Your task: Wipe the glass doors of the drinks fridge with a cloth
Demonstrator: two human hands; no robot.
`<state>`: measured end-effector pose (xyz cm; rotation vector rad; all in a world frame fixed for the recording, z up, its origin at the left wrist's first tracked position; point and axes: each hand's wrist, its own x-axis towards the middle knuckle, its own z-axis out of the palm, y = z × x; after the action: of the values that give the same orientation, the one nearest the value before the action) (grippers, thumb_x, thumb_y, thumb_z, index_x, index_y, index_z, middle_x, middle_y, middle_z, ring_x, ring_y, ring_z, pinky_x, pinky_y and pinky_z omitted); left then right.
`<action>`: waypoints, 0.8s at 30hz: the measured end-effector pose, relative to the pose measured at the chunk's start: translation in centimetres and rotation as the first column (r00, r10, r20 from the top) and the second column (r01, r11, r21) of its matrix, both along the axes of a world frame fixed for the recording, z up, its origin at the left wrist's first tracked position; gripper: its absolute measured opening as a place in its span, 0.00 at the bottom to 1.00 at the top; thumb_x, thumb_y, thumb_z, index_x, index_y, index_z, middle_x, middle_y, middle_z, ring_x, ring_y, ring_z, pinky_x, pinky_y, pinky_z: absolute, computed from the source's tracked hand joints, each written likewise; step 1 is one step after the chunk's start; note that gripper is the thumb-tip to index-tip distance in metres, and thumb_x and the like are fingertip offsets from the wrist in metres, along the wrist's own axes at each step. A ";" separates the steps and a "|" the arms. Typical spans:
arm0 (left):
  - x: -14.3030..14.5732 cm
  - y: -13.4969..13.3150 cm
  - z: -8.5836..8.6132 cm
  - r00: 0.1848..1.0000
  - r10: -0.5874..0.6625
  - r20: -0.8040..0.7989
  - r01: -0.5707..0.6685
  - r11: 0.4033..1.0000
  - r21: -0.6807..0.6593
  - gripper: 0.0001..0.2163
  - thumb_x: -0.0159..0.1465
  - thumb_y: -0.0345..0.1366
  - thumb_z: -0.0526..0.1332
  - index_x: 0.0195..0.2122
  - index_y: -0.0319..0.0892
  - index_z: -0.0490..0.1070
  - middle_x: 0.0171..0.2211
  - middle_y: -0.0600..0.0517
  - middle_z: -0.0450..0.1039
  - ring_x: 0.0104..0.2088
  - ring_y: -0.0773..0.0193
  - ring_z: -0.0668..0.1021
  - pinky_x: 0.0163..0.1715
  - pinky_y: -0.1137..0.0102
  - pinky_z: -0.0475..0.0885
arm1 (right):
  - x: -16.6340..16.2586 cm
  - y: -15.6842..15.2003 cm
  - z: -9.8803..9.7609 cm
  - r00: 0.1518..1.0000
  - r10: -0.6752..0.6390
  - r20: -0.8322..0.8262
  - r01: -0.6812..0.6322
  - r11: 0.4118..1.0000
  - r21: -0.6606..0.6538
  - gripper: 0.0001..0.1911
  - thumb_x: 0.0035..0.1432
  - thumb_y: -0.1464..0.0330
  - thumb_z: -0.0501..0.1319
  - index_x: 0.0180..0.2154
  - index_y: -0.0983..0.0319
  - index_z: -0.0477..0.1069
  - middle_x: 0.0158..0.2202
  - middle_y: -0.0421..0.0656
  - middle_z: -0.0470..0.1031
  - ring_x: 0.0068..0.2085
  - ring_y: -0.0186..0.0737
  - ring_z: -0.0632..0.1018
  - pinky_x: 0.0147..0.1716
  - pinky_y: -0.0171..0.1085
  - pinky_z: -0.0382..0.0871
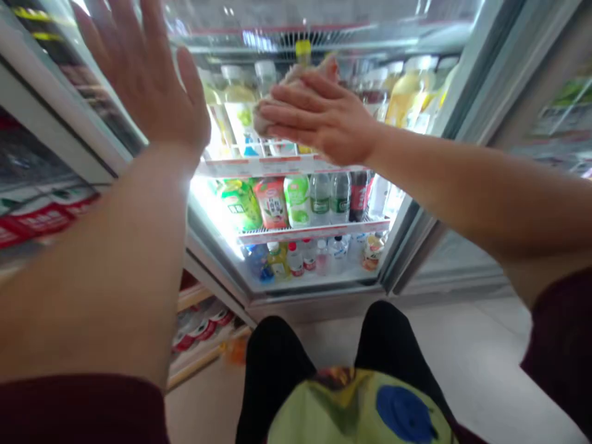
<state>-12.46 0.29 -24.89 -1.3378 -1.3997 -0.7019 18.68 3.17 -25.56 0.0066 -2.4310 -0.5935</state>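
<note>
My right hand [326, 117] presses a crumpled, pale cloth [261, 121] against what looks like the glass front of a lit drinks fridge [314, 296]. Its fingers lie together over the cloth, whose edges stick out past the fingertips and above the knuckles. Raised at the upper left, my left hand [143, 80] has its fingers stretched and thumb apart, with nothing in it. It is near the fridge's left frame; whether the palm touches the glass I cannot tell. Behind the hands, bottles [240, 102] stand on the upper shelf, partly covered by them.
Lower shelves hold large bottles [319, 200] and small bottles [296, 259]. To the left, a rack carries red-and-white packs [50, 216]. A grey door frame [467, 142] runs down the right. Below are my black-clad knees [282, 351] and a yellow-green apron [324, 413].
</note>
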 end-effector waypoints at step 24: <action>2.0 -1.9 -0.2 0.893 -0.445 0.063 0.428 0.885 0.182 0.31 0.71 0.47 0.50 0.74 0.49 0.49 0.76 0.51 0.42 0.76 0.51 0.45 0.72 0.45 0.39 | 0.9 1.4 -2.2 0.828 -0.412 -0.381 0.507 0.840 0.192 0.34 0.67 0.75 0.46 0.71 0.51 0.54 0.74 0.33 0.54 0.76 0.37 0.48 0.76 0.51 0.43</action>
<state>-10.48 -1.56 -25.14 -1.5182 -1.0928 -1.1764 19.59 4.55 -27.75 -0.5419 -1.9996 -1.0719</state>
